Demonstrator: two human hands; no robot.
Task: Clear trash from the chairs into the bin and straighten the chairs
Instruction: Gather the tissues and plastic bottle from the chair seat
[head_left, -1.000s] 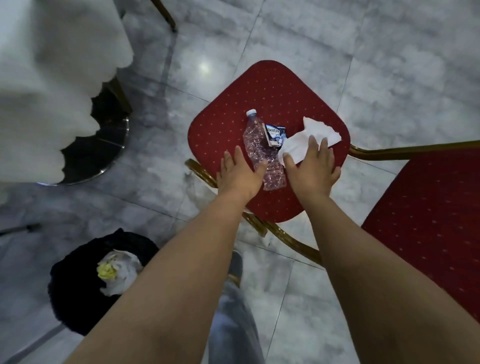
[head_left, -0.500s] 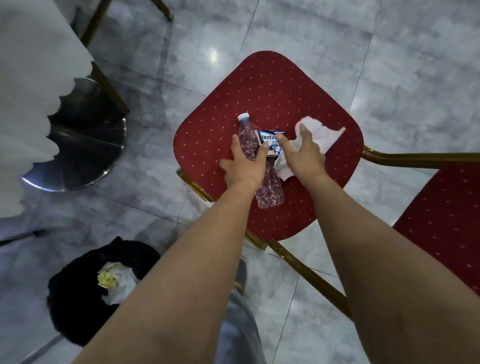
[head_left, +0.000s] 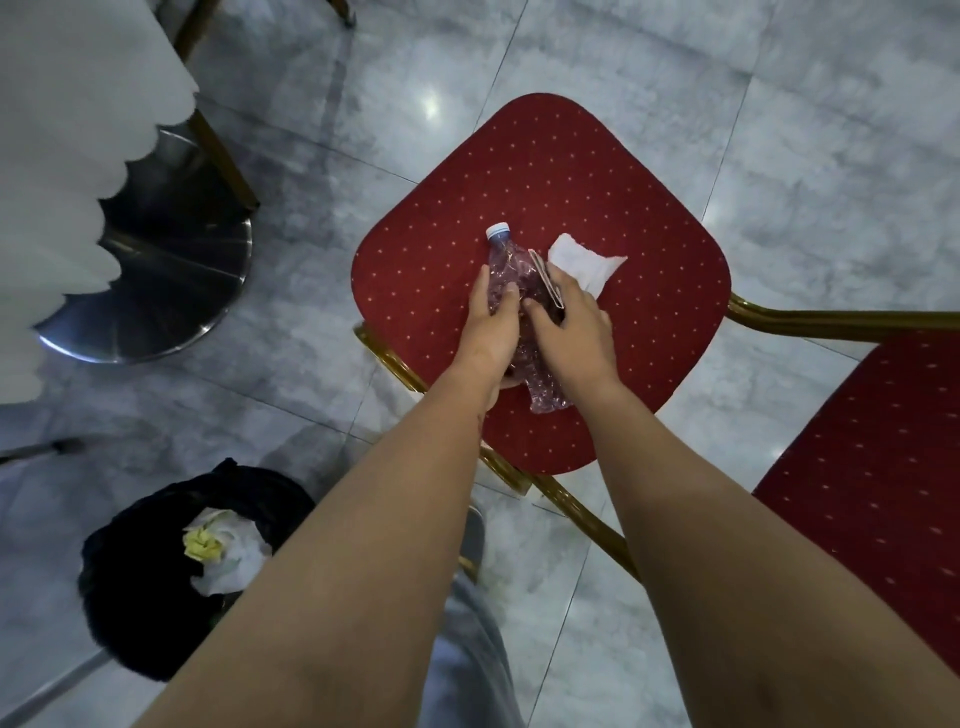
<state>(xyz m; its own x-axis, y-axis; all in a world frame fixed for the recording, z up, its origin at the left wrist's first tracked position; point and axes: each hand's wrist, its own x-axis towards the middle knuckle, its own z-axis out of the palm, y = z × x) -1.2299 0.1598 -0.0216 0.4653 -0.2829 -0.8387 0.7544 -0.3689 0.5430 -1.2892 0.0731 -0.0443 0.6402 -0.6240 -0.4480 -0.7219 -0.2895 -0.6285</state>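
A red dotted chair seat (head_left: 597, 208) on a gold frame lies below me. On it is a crushed clear plastic bottle (head_left: 511, 273) with a white cap. My left hand (head_left: 491, 325) is wrapped around the bottle's middle. My right hand (head_left: 574, 325) grips a small gum packet (head_left: 548, 280), tipped on its edge against the bottle. A white tissue (head_left: 584, 262) lies under my right fingertips, spread toward the right. A black-lined bin (head_left: 156, 613) stands on the floor at lower left with white and yellow paper inside.
A second red chair seat (head_left: 883, 467) sits at the right edge, its gold frame bar (head_left: 831, 319) reaching toward the first chair. A white-clothed table (head_left: 67, 130) with a chrome round base (head_left: 156, 291) stands at left. Grey marble floor surrounds everything.
Both hands have closed in on the trash: the left now wraps the bottle, the right has tipped the gum packet upright against it. The tissue has been drawn closer.
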